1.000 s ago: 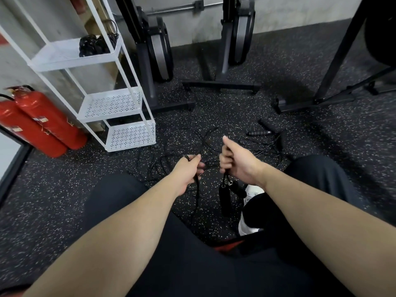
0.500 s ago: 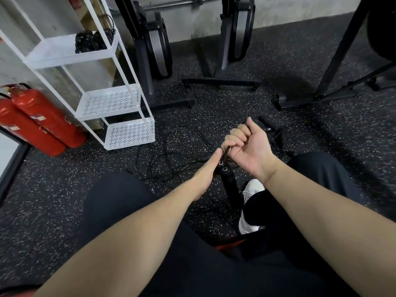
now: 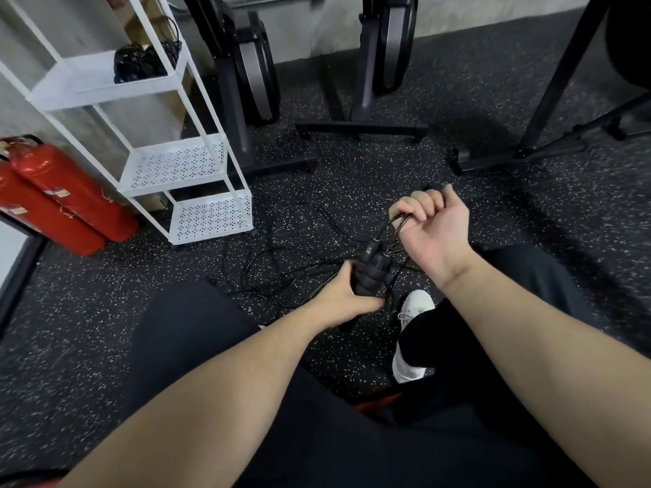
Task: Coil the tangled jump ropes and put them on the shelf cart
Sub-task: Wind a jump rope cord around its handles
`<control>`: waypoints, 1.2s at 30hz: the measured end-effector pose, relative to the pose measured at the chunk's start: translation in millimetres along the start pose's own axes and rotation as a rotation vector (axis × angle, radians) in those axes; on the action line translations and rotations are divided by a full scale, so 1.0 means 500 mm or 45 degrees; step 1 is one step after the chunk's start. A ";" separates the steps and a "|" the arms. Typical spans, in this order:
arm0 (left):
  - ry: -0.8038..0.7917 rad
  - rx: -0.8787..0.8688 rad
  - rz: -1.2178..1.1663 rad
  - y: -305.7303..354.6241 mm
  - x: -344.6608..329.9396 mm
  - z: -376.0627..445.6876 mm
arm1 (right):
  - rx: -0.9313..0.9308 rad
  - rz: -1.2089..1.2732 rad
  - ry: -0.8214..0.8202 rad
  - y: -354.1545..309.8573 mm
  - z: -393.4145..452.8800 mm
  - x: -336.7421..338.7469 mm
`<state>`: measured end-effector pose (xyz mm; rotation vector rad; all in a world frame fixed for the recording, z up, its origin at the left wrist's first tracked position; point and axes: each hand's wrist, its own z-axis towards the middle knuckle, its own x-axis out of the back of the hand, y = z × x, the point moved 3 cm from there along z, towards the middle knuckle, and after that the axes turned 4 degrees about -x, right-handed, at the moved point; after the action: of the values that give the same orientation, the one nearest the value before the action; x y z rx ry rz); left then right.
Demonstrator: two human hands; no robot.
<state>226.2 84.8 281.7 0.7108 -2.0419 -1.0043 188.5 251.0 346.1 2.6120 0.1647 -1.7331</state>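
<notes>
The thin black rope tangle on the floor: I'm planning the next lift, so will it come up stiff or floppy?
Probably floppy: the thin black rope tangle lies in loose, irregular curves on the speckled rubber floor. Strands may snag, since they cross one another. Likely light; the right hand holds several loops easily.

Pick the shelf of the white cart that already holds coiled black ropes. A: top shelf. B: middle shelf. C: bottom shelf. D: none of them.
A: a dark bundle of coiled ropes sits on the top shelf of the white cart, while the two perforated shelves below show nothing on them.
</notes>
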 end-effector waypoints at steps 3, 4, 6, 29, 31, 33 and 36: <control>0.056 -0.015 0.001 -0.004 0.011 0.003 | 0.068 -0.015 0.109 -0.018 0.010 0.012; 0.098 -0.030 -0.021 0.000 0.017 0.003 | 0.077 -0.078 0.165 -0.025 0.013 0.016; 0.197 -0.075 -0.053 0.008 0.035 0.003 | 0.059 -0.433 0.338 -0.038 0.014 0.026; 0.144 0.050 -0.591 0.014 0.119 -0.006 | 0.212 -2.279 0.010 0.036 0.005 0.047; 0.126 0.116 -0.681 0.008 0.115 -0.007 | 0.181 -2.188 -0.004 0.034 0.012 0.052; 0.050 0.172 -0.736 0.002 0.112 -0.012 | 0.132 -2.123 0.029 0.030 0.017 0.058; -0.097 0.154 -0.789 0.005 0.107 -0.019 | 0.119 -1.902 0.203 0.013 0.027 0.064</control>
<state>202.7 43.2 307.3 1.4451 -1.9959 -1.2608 189.1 246.6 311.3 2.6823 2.5392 -1.5160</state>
